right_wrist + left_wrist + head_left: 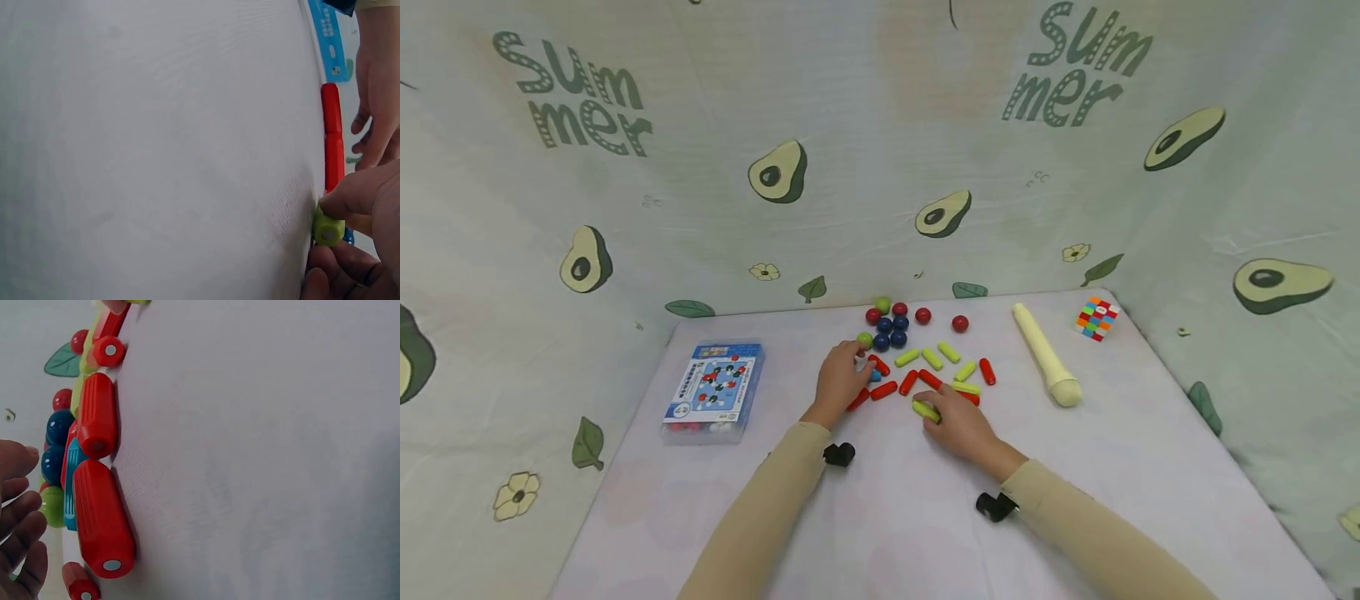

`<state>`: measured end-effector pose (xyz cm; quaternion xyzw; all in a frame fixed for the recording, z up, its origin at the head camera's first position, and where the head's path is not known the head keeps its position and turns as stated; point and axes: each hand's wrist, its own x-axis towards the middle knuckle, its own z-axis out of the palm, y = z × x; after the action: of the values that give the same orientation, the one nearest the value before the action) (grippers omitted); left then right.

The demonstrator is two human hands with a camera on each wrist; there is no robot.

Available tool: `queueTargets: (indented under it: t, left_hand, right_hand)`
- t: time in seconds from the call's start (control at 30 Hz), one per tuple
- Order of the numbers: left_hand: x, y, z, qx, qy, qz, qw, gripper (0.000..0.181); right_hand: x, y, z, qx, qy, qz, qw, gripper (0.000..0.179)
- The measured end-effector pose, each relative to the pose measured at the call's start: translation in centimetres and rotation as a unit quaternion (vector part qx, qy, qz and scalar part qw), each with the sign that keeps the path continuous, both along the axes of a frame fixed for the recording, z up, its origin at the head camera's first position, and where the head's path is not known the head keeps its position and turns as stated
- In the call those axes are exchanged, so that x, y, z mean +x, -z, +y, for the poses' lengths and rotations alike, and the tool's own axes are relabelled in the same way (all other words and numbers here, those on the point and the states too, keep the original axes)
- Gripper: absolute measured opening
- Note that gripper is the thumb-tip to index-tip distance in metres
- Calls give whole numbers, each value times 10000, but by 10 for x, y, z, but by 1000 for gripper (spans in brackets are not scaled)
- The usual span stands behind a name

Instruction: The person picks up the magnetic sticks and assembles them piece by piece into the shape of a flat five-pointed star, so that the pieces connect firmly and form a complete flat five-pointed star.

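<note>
The pale tabletop carries a flat box at left, balls near the back edge, red rods and yellow-green rods before them, and a cream club and a colourful cube at right.

Gap between box and left sleeve; rods crowd centre.

You've got smooth, faintly shiny plastic rods and glossy balls! Your worktop shows matt cloth, your case clear plastic.
</note>
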<state>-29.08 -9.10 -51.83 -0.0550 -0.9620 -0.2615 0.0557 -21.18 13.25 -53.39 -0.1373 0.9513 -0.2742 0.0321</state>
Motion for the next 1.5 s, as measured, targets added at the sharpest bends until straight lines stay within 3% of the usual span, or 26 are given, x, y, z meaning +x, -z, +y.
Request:
queueTargets:
  t: [0.37, 0.67, 0.9, 1.17, 1.5]
  left_hand:
    - [-24, -2, 15, -446, 128, -123, 9988, 55]
    - [-34, 3, 18, -509, 225, 61, 9984, 51]
    - [-42, 5, 21, -541, 474, -57, 9974, 44]
    - [-41, 7, 20, -527, 429, -89, 9976, 45]
    - [-29, 6, 20, -388, 371, 98, 9985, 44]
  right_hand:
    - [4, 1, 3, -225, 95, 83, 9997, 27]
    - [6, 2, 3, -253, 89, 142, 9995, 26]
    - [8, -1, 2, -270, 54, 96, 9996, 26]
    - [7, 0, 2, -288, 143, 47, 9995, 26]
    - [7, 2, 3, -396, 56, 164, 9991, 24]
